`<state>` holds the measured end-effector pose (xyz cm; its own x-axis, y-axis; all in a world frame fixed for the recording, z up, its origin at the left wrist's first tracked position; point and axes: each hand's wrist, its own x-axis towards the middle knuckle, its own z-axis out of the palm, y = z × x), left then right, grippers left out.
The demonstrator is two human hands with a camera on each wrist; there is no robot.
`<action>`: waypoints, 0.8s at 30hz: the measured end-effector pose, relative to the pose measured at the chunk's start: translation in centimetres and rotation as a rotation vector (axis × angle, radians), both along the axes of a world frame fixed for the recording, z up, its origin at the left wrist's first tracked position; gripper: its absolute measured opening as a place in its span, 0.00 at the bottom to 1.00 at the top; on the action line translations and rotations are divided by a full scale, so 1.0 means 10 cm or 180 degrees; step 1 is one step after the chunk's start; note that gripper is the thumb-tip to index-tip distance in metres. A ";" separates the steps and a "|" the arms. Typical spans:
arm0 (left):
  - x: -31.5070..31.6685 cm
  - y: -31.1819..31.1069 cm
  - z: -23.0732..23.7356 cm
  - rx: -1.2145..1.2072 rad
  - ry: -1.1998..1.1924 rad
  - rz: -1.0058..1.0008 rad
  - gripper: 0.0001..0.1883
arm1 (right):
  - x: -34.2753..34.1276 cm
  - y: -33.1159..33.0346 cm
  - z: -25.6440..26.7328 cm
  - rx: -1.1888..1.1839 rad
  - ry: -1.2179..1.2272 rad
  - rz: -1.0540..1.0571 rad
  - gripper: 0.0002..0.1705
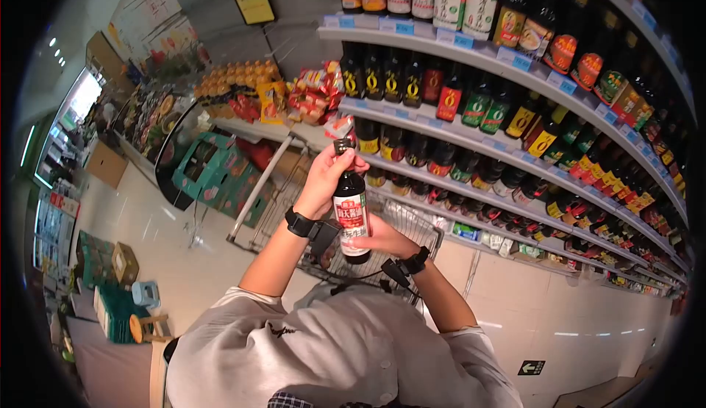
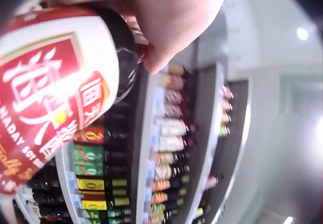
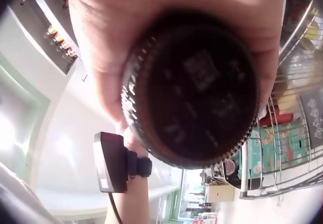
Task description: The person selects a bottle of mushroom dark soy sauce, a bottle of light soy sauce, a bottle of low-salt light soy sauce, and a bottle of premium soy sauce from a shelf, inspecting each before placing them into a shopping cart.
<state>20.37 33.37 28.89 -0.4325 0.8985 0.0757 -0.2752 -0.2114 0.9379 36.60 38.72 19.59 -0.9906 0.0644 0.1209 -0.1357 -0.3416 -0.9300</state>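
A dark bottle with a red and white label is held upright in front of the body, over the cart. The left hand grips its neck near the top. Lower down, the right hand holds the bottle's base part, thumb across the label. The left wrist view shows the label close up, with the left hand at the bottle's neck. In the right wrist view the bottle's round dark bottom faces the camera, and the right hand wraps around it.
A wire shopping cart stands just beyond the hands. Shelves of dark bottles with price tags curve along the right. Green crates and yellow and red packets are at the left and back.
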 end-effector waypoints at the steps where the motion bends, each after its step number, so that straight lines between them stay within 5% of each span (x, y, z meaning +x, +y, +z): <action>1: 0.00 -0.17 -0.31 -0.0221 -0.0341 0.0314 0.09 | 0.05 -0.17 -0.20 -0.0309 -0.0093 -0.0299 0.41; 5: 0.14 -0.67 -0.68 -0.0551 -0.1302 0.1256 0.09 | 0.26 -0.39 -0.46 -0.0615 -0.0327 -0.0068 0.38; 9: 0.15 -0.82 -0.66 -0.0571 -0.1207 0.1348 0.10 | 0.26 -0.45 -0.41 -0.0503 -0.0357 0.0039 0.35; 16: 0.12 -0.87 -0.42 0.0042 -0.1246 0.0519 0.23 | 0.24 -0.41 0.13 0.0206 -0.0566 -0.0029 0.36; 24: -0.14 -0.85 -0.22 0.0629 -0.1537 0.0318 0.21 | 0.01 -0.61 0.48 0.0483 -0.0837 -0.0533 0.39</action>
